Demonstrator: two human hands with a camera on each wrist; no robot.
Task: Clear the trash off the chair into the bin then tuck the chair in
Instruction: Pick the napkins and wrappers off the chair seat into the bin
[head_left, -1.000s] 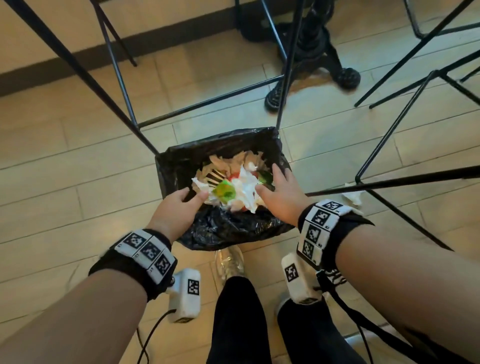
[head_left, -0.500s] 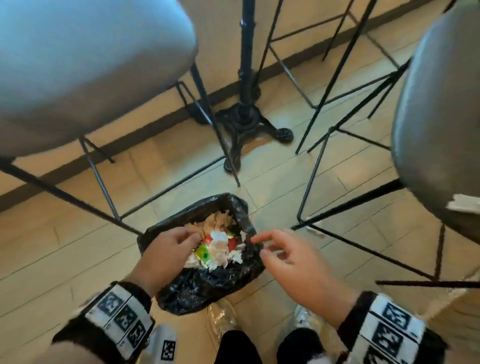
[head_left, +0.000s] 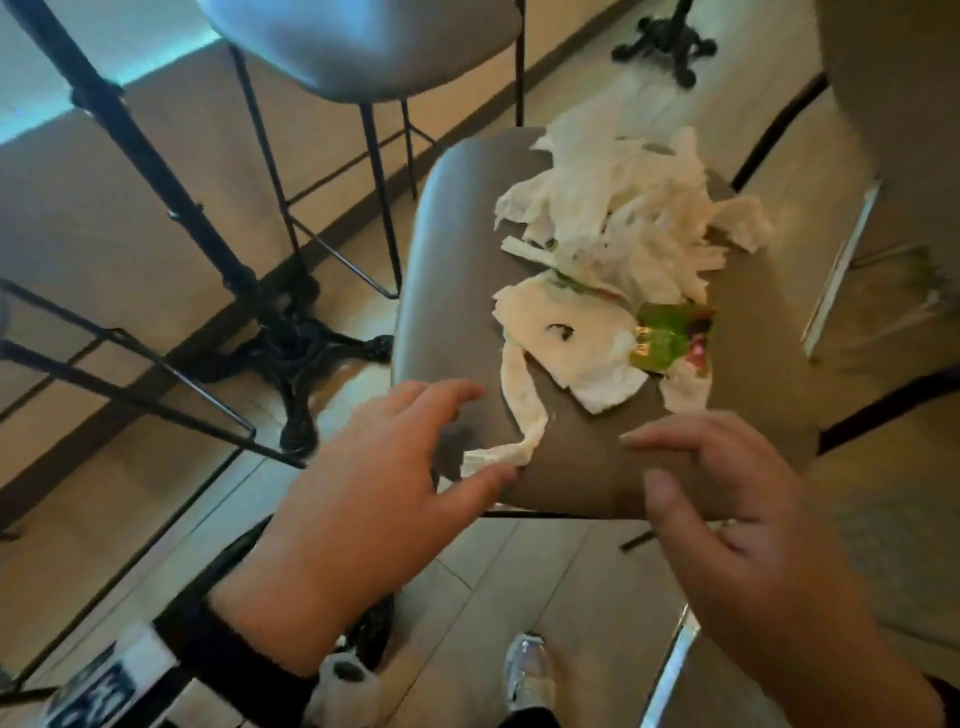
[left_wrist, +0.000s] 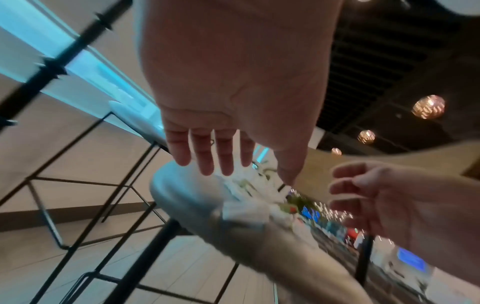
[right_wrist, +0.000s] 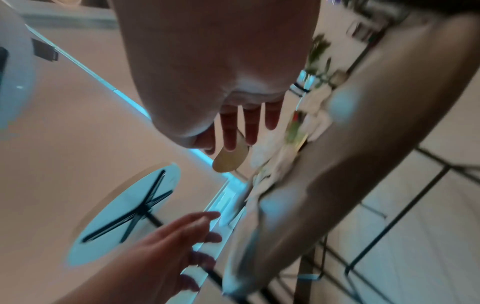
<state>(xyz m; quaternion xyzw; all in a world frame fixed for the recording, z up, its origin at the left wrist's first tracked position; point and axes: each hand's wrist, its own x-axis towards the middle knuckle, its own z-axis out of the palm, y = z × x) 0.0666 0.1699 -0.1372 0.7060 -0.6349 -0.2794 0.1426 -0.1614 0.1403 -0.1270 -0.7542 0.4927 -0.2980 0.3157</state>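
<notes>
A brown-grey chair seat (head_left: 457, 270) fills the middle of the head view. On it lies a heap of crumpled white napkins (head_left: 613, 208), a green wrapper (head_left: 665, 338) and a twisted paper strip (head_left: 524, 410) that trails to the front edge. My left hand (head_left: 483, 431) hovers open over the seat's front left corner, thumb beside the end of the strip, holding nothing. My right hand (head_left: 644, 462) is open over the front edge, also empty. The left wrist view shows straight fingers (left_wrist: 207, 156) above the blurred seat (left_wrist: 182, 195). The bin is hidden.
Another stool (head_left: 363, 52) stands behind the seat. A black table pedestal (head_left: 296, 343) and a thin black stool frame (head_left: 130, 374) stand at the left. A second chair (head_left: 883, 104) is close on the right. My shoe (head_left: 527, 670) is below the seat.
Both hands left the bin on the floor and rose to the chair seat. The view swung from the bin up to the seat with its trash.
</notes>
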